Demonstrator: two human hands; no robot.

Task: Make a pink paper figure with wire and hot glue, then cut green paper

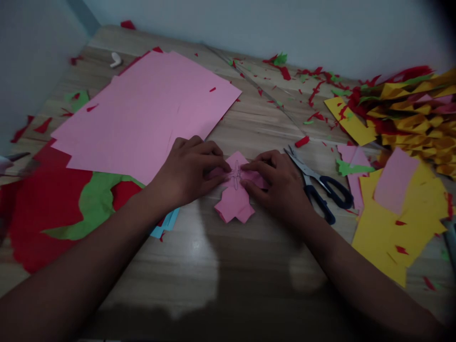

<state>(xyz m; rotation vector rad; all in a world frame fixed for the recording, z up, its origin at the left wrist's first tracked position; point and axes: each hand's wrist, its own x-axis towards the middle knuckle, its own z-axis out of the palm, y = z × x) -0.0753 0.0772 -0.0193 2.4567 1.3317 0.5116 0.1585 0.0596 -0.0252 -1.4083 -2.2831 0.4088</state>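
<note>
A folded pink paper flower (235,204) with several petals lies on the wooden table between my hands. My left hand (197,168) pinches its left petal, thumb and fingertips close to the centre. From the other side my right hand (274,183) pinches the right petal near the middle. The upper and lower petals show between the hands, and the side petals are partly covered by my fingers. Just right of my right hand lie scissors (315,183) with dark blue handles, their blades pointing up and left.
A stack of pink sheets (149,109) lies at the left, over red paper (46,204) and a green cut-out (94,204). Yellow sheets (383,237) and a pink strip (397,180) lie at the right. Folded yellow paper pieces (420,118) are heaped behind them. Red and green scraps litter the back, near the wall.
</note>
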